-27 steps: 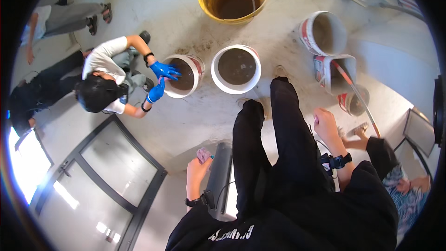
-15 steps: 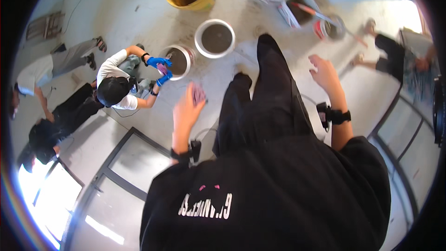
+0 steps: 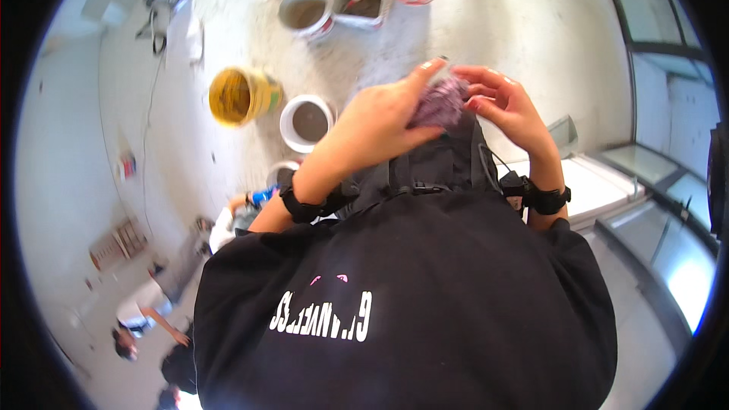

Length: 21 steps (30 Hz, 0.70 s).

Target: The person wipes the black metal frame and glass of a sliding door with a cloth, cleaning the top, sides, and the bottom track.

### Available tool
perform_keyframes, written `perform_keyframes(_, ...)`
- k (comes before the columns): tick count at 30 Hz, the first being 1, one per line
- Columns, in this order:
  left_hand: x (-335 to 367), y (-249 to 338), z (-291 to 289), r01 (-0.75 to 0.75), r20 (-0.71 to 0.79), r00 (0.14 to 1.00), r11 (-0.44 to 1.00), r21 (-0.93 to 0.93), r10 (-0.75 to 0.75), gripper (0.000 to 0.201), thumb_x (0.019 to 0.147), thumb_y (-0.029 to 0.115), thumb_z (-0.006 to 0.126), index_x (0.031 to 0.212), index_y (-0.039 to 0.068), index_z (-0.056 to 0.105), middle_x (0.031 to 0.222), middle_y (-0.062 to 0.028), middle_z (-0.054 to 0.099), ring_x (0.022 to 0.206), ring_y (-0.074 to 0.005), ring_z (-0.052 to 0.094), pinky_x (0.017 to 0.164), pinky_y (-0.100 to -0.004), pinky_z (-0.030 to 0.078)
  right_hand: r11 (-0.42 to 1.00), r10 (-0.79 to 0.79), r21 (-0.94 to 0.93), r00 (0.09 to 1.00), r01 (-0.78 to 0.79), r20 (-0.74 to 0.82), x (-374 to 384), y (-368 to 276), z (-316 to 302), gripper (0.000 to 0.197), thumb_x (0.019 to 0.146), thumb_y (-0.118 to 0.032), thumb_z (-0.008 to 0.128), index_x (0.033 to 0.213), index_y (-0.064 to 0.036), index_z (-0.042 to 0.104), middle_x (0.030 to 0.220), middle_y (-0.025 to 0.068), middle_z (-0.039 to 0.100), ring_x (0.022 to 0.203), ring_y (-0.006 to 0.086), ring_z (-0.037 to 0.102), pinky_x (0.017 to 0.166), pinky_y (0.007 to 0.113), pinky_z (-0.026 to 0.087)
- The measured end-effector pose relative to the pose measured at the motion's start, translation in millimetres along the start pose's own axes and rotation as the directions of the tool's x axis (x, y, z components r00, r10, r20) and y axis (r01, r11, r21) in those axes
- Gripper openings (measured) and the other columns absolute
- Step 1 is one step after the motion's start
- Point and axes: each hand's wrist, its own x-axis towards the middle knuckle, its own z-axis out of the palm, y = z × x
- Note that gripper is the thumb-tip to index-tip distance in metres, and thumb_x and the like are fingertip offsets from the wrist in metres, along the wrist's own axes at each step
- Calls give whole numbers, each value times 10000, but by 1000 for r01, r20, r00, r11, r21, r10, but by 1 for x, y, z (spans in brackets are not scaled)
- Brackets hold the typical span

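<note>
Head view: purple wad (image 3: pixel 440 102) held chest-high between both hands, left hand (image 3: pixel 380 125) clenched on it from the side, right hand (image 3: pixel 505 106) pinching its edge. Below, pale concrete floor (image 3: pixel 516 23); yellow bucket (image 3: pixel 237 96) beside white bucket (image 3: pixel 306 121); farther off, grey tub (image 3: pixel 366 4) between two round pails; glazed panels (image 3: pixel 668 205) at right

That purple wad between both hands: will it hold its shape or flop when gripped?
The purple wad looks crumpled and bunched, so probably soft and floppy. The left hand and right hand pinch it with fingertips alone, suggesting it is light. Its wrinkled surface seems unlikely to slip.
</note>
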Motion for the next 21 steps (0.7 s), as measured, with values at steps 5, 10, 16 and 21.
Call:
perform_keyframes(5, 112, 76, 59, -289, 290, 911, 955, -64, 295, 758, 706, 327, 736, 1321, 90, 361, 931, -196, 618, 873, -380, 594, 750, -412, 466, 985, -72, 126, 946, 118, -317, -89, -23, -84, 91, 845, -60, 636, 887, 8, 592, 822, -12, 599, 785, 42, 544, 692, 200, 445)
perform_keyframes(10, 230, 135, 140, -168, 602, 715, 923, -346, 355, 350, 812, 291, 621, 1036, 28, 562, 813, -182, 616, 734, -329, 592, 650, -377, 444, 976, -102, 94, 800, 194, -592, -169, -2, -177, 88, 849, -69, 635, 833, -7, 575, 750, -30, 558, 685, 32, 480, 617, 179, 390)
perform_keyframes(16, 337, 185, 217, -43, 631, 615, 820, -571, 472, 253, 829, 72, 601, 1074, 10, 596, 906, -56, 622, 815, -124, 550, 712, -267, 443, 942, -173, 85, 685, 326, -708, -212, -20, -271, 50, 860, -12, 597, 884, -5, 554, 828, 2, 556, 794, 69, 526, 721, 206, 435)
perform_keyframes(21, 422, 193, 237, -85, 600, 578, 772, -630, 553, 359, 673, -7, 676, 1026, 17, 619, 939, -68, 634, 840, -150, 571, 765, -291, 458, 977, -114, 45, 685, 209, -719, -198, -39, -336, 46, 875, -29, 576, 910, -19, 549, 846, 7, 549, 823, 87, 519, 778, 240, 426)
